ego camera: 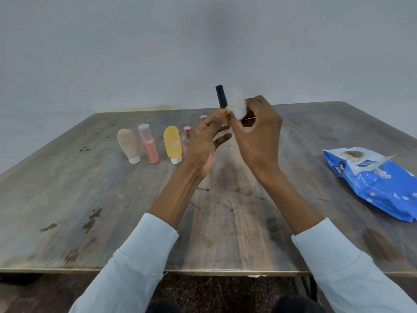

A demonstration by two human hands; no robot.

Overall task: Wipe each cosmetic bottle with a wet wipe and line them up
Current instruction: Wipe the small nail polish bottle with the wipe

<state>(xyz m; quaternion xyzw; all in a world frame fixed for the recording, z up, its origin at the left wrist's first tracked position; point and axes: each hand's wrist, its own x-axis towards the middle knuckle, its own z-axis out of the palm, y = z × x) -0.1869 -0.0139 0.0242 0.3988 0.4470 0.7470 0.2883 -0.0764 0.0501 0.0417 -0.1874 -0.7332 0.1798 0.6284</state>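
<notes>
My left hand (204, 141) holds a small bottle with a tall black cap (221, 97) upright above the table, fingers pinching its amber lower part. My right hand (257, 134) grips a crumpled white wet wipe (237, 107) pressed against the bottle's side. On the table to the left stand a beige tube (128, 143), a pink bottle with a clear cap (148, 143), a yellow tube (172, 144) and a small pink-capped bottle (186, 136), side by side in a row. Another small bottle's pale cap (203, 117) peeks out behind my left hand.
A blue pack of wet wipes (374, 181) lies at the right of the worn wooden table (90, 211), its flap open. The table's front edge runs just above my sleeves. A plain wall stands behind.
</notes>
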